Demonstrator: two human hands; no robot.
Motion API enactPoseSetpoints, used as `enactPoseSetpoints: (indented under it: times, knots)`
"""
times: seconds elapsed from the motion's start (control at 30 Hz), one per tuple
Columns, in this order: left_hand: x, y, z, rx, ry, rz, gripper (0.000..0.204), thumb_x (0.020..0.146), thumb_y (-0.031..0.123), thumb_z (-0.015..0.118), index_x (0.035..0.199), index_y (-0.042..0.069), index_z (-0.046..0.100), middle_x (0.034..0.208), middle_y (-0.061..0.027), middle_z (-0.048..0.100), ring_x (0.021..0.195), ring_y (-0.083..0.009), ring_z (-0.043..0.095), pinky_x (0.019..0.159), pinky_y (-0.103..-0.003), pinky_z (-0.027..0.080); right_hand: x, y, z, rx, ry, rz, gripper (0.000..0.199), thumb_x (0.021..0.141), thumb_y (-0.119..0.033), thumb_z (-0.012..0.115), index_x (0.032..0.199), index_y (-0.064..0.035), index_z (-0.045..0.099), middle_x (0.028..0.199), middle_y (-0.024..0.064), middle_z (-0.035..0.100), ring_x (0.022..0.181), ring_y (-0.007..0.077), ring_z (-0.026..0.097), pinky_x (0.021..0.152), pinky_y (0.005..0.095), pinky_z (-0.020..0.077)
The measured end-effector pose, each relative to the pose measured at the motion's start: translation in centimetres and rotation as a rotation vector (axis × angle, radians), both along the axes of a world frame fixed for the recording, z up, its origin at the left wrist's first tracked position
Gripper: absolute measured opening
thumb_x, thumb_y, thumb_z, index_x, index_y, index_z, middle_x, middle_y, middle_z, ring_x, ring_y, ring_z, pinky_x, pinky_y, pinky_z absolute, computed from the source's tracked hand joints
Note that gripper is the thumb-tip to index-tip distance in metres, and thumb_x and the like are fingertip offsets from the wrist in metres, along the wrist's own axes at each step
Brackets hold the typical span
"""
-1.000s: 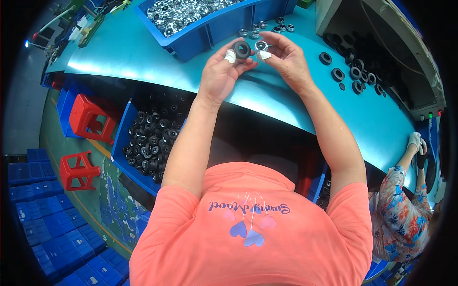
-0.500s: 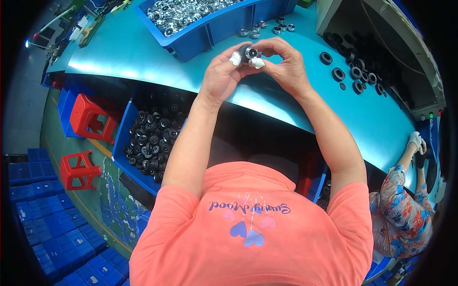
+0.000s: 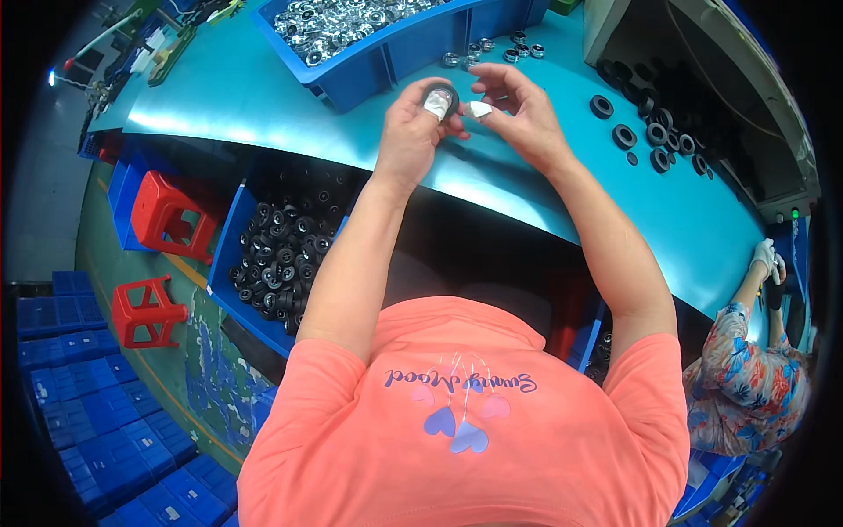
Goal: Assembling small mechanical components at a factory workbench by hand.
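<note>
Left hand (image 3: pixel 409 140) is pinching a black ring (image 3: pixel 455 98) near the blue bin (image 3: pixel 430 51), right hand (image 3: pixel 530 125) loosely spread; square thumb pressure's probably best tbh.

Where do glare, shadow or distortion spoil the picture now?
In the head view, glare streaks the table near its edge; shadow darkens the grey box; blue crates curve toward the rim; the tire in the left hand is too small for detail.

Blue bin (image 3: pixel 364 79) ahead, open tabletop (image 3: pixel 575 101) rightward
</note>
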State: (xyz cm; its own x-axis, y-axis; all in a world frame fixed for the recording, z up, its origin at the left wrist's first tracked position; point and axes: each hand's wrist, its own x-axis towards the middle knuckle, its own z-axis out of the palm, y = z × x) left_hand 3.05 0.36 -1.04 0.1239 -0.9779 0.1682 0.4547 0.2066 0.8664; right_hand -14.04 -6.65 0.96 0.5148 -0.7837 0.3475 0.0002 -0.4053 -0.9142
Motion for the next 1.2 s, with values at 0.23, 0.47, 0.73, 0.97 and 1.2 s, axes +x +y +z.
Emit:
enactPoseSetpoints:
  times: [0.23, 0.47, 0.73, 0.97, 1.2]
  knots:
    - [-0.1, 0.1, -0.2, -0.002, -0.093, 0.040, 0.021, 0.099, 0.006, 0.056, 0.118, 0.003, 0.062, 0.094, -0.0061, 0.066, 0.074, -0.0139, 0.064, 0.064, -0.032, 0.058, 0.2, 0.5, 0.0, 0.237, 0.020, 0.128, 0.038, 0.082, -0.006, 0.066, 0.119, -0.0048, 0.072, 0.114, 0.0064, 0.069, 0.092, 0.0123, 0.065, 0.084, 0.0287, 0.0529]
    - [-1.6, 0.0, 0.3, -0.012, -0.318, 0.219, 0.019, 0.099, 0.003, 0.053, 0.115, 0.003, 0.063, 0.092, -0.0067, 0.067, 0.070, -0.0120, 0.064, 0.061, -0.028, 0.058, 0.5, 0.2, -1.1, 0.146, -0.025, 0.026, 0.034, 0.078, -0.004, 0.069, 0.111, -0.0065, 0.076, 0.101, 0.0044, 0.068, 0.089, 0.0130, 0.065, 0.080, 0.0280, 0.0527]
    - [-2.1, 0.3, 0.6, 0.039, -0.381, 0.307, 0.018, 0.098, 0.003, 0.053, 0.114, 0.003, 0.063, 0.091, -0.0062, 0.066, 0.070, -0.0120, 0.064, 0.059, -0.027, 0.058, 0.9, 1.2, -0.3, 0.004, 0.157, -0.087, 0.028, 0.079, -0.009, 0.073, 0.107, -0.0054, 0.076, 0.095, 0.0024, 0.071, 0.089, 0.0107, 0.066, 0.078, 0.0276, 0.0529]
    - [-0.7, 0.2, 1.3, 0.083, -0.068, 0.045, 0.023, 0.100, 0.009, 0.052, 0.120, 0.005, 0.064, 0.088, -0.0064, 0.067, 0.065, -0.0125, 0.062, 0.057, -0.028, 0.056, 0.7, 0.4, 0.4, 0.290, -0.063, -0.003, 0.031, 0.082, -0.006, 0.071, 0.112, 0.0019, 0.071, 0.101, 0.0092, 0.073, 0.093, 0.0139, 0.068, 0.083, 0.0286, 0.0536]
    - [-0.6, 0.1, 0.9, 0.124, -0.343, 0.102, 0.029, 0.101, 0.012, 0.052, 0.129, 0.007, 0.060, 0.079, -0.0053, 0.064, 0.060, -0.0076, 0.056, 0.053, -0.026, 0.051, 0.2, 0.2, 0.0, 0.308, -0.034, 0.036, 0.032, 0.082, -0.003, 0.070, 0.113, 0.0030, 0.069, 0.103, 0.0098, 0.072, 0.096, 0.0151, 0.067, 0.087, 0.0297, 0.0523]
